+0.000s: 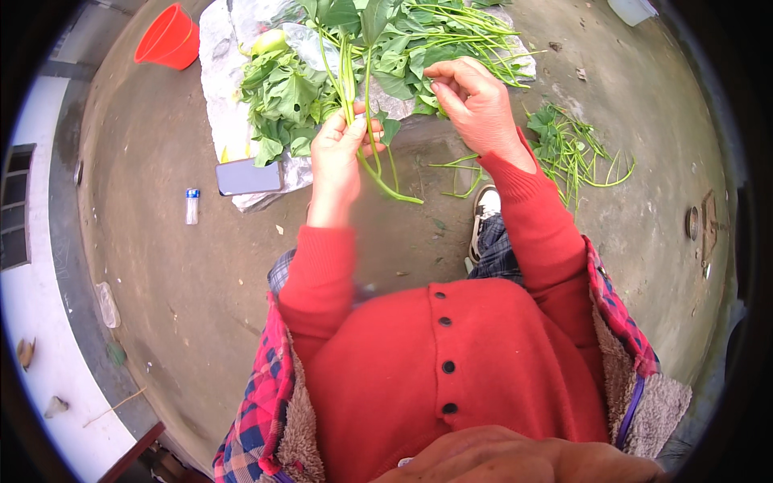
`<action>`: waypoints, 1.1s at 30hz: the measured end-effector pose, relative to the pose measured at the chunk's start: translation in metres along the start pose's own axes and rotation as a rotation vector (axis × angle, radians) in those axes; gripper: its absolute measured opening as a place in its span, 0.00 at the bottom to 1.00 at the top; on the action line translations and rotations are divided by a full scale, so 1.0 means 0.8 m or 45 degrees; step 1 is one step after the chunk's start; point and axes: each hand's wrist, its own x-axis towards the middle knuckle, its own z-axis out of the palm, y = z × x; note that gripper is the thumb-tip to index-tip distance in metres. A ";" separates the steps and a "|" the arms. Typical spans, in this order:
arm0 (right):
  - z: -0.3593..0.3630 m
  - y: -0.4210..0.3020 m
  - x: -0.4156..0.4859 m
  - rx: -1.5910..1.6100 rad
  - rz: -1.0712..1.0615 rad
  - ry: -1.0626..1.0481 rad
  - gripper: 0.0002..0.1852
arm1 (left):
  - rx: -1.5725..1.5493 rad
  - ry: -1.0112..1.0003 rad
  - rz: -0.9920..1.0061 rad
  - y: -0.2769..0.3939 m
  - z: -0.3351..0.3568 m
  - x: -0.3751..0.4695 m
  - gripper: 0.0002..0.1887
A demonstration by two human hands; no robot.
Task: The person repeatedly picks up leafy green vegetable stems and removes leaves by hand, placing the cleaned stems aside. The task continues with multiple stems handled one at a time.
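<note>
My left hand is closed around a few long leafy stems, which look like sweet potato vine. Their leaves point away from me and the cut ends hang below my palm. To the right, my right hand has its fingers curled and the thumb near the index finger; whether anything is pinched there cannot be made out. Behind it a heap of long-stemmed greens covers part of a stone slab. A pile of loose leaves lies on the slab's left side, below a pale green gourd-like vegetable and a clear plastic bag.
A smartphone rests at the slab's near left corner. On the concrete floor are a small blue-capped clear container, a red bucket and, at right, discarded-looking stems. My shoe stands between the slab and me.
</note>
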 end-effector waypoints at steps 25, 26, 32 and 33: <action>0.001 0.019 0.004 -0.750 -0.351 -0.269 0.05 | 0.028 0.019 0.064 0.002 -0.006 -0.005 0.13; 0.002 0.020 0.003 -0.754 -0.352 -0.299 0.05 | -0.018 0.060 0.082 0.001 -0.005 -0.007 0.11; 0.003 0.021 0.000 -0.768 -0.300 -0.360 0.06 | -0.022 0.107 0.071 0.005 0.000 -0.011 0.12; 0.004 0.021 -0.001 -0.762 -0.291 -0.344 0.06 | 0.020 0.106 0.091 0.005 0.002 -0.011 0.11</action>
